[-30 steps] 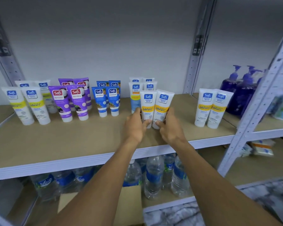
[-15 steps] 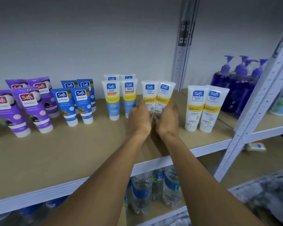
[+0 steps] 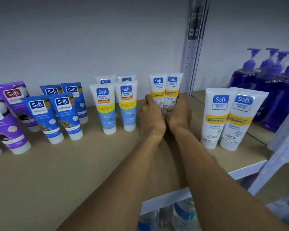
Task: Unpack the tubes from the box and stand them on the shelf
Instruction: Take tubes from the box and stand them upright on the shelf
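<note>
Around the fingers: to their left, 2 white-and-light-blue plastic tubes with yellow bands (image 3: 105, 107) stand cap-down on the tan board shelf (image 3: 73, 172), with 2 more of the kind behind them. Further left are 4 dark blue plastic tubes (image 3: 40, 114), then purple plastic tubes (image 3: 10, 120) at the frame edge. To the right of the fingers, apart from them, stands a pair of white plastic tubes with yellow bands (image 3: 214, 117), upright and touching each other. Past that pair are purple pump bottles (image 3: 265, 84). A grey perforated metal upright (image 3: 193, 47) rises just behind the fingers. Clear water bottles (image 3: 182, 215) show under the shelf edge.

Fingers: left hand (image 3: 153, 117) is curled round the lower half of 1 white yellow-banded tube (image 3: 157, 87); right hand (image 3: 179, 114) is curled round a 2nd matching tube (image 3: 172, 85). Both tubes are upright, side by side and touching, deep on the shelf between the light-blue group and the right-hand pair. The hands sit knuckle to knuckle. The caps are hidden behind the hands; cannot tell whether they rest on the board.
</note>
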